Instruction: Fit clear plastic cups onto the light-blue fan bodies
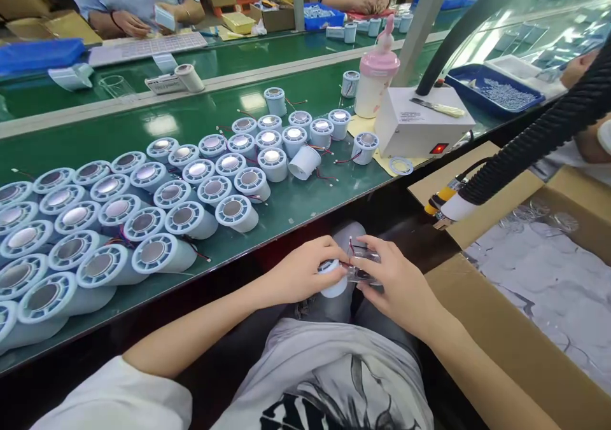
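Note:
Above my lap, my left hand (317,266) is wrapped round a light blue cylindrical housing (333,285). My right hand (394,280) grips a clear plastic part (363,266) that meets the housing. Thin red and black wires (351,247) stick up between the two hands. The fingers partly hide where the two parts touch. On the green bench (296,207) in front of me stand many similar blue cylinders (233,210), most upright with a round silver or dark disc on top. One cylinder (305,161) lies on its side with its wires trailing.
At right, a white box with a lit red switch (424,124) stands beside a pink-lidded bottle (377,74). A black ribbed hose (529,124) hangs over an open carton (496,328) of clear parts. Across the bench, people work near blue trays (324,16); another person's arm (589,140) is at right.

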Motion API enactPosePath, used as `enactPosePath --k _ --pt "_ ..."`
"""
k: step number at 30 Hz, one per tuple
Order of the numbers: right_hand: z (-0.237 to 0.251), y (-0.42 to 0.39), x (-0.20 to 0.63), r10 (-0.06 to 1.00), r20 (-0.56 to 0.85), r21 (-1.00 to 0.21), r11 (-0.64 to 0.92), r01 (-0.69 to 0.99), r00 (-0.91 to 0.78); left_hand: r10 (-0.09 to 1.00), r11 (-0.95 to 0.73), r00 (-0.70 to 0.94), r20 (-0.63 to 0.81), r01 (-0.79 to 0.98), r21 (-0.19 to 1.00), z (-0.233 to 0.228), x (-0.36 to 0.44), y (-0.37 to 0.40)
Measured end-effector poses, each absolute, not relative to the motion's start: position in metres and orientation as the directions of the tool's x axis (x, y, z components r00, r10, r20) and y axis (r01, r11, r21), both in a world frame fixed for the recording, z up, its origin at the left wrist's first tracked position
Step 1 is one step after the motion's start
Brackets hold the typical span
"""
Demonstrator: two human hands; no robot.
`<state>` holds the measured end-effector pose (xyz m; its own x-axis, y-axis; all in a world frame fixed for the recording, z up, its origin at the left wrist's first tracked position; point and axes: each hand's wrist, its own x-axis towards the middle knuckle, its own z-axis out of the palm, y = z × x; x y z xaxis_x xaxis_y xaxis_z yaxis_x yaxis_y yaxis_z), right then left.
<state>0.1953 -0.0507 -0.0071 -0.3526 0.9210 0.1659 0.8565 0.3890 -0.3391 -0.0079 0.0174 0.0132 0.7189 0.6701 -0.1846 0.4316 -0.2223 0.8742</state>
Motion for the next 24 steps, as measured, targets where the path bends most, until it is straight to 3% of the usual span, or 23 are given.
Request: enactPosePath --k 4,7,9,11,13,16,20,24 --pt "-0.007 -0.052 0.190 0.920 0.251 -0.197 0.354 0.914 -0.302 0.700 -0.327 0.707 -0.098 0.439 0.837 0.011 -0.010 0.012" --pt "-0.008 -0.052 0.186 0.919 0.278 -0.083 0.314 0.946 -0.281 0.705 -0.290 0.702 -0.103 0.418 0.861 0.005 -0.012 0.017" --pt "-0.010 -0.052 0.188 0.926 0.255 -0.096 0.311 0.945 -0.279 0.692 -0.213 0.706 -0.148 0.396 0.893 0.001 -0.014 0.021" --pt "-0.013 -0.052 0.191 0.934 0.202 -0.231 0.339 0.912 -0.296 0.683 -0.146 0.708 -0.179 0.373 0.916 -0.001 -0.015 0.024" --pt "-0.016 -0.052 0.195 0.937 0.129 -0.460 0.346 0.818 -0.324 0.701 -0.147 0.696 -0.158 0.357 0.922 -0.001 -0.015 0.024" --pt "-0.015 -0.054 0.199 0.944 0.030 -0.763 0.233 0.603 -0.328 0.750 -0.202 0.657 -0.082 0.345 0.917 -0.004 -0.014 0.020" --pt "-0.011 -0.055 0.201 0.982 0.007 -0.897 0.089 0.432 -0.188 0.752 -0.285 0.659 0.016 0.304 0.909 -0.012 -0.015 0.017" --pt "-0.010 -0.053 0.200 0.999 -0.039 -0.963 -0.034 0.268 -0.012 0.671 -0.365 0.737 0.080 0.235 0.901 -0.020 -0.016 0.018"
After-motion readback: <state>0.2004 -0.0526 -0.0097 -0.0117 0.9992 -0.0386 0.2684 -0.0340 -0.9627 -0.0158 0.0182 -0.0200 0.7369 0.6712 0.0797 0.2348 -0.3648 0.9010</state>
